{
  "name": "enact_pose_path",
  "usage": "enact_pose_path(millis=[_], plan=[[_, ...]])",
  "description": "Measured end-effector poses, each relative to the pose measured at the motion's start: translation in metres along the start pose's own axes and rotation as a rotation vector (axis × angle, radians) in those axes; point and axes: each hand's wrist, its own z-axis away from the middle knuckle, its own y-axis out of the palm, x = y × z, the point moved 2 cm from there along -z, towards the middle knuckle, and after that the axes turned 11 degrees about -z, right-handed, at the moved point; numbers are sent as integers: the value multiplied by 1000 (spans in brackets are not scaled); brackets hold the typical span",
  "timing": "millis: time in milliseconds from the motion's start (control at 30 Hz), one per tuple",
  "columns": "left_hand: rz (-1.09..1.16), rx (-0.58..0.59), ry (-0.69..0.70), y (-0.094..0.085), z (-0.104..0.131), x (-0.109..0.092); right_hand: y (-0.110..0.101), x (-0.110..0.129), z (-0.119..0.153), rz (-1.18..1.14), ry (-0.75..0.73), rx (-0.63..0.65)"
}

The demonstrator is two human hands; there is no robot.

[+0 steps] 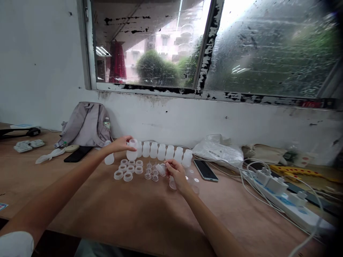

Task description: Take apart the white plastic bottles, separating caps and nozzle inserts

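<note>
My left hand (123,144) is closed around a frosted white baby bottle (131,154), upright and open at the top, at the left end of a row of similar bottles (161,152). My right hand (176,174) pinches a ribbed, whitish bottle collar (161,169); whether a teat sits in it I cannot make out. Just left of this hand stand several clear bottle teats (155,175). Farther left lie several white collar rings (128,176). Clear dome caps (195,187) lie beside and partly behind my right hand. One more bottle (109,158) stands behind my left wrist.
A grey backpack (84,123) leans on the wall at the left, with a black phone (78,154) before it. To the right are another phone (205,170), a plastic bag (218,151) and a power strip (286,201) with loose white cables.
</note>
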Motion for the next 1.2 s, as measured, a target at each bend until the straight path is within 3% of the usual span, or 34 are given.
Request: enact_pose_path(millis=[100, 200, 500, 967, 1200], plan=[[-358, 0, -50, -15, -16, 20, 3, -1, 3, 153, -64, 36], [-502, 96, -88, -16, -31, 35, 10, -2, 8, 376, -182, 118], [-582, 230, -190, 4, -58, 58, 28, -17, 27, 724, -314, 373], [-682, 320, -230, 28, -67, 80, 31, -24, 36, 1003, -232, 483], [-713, 312, -188, 25, -64, 80, 33, -26, 38, 1142, -184, 504]])
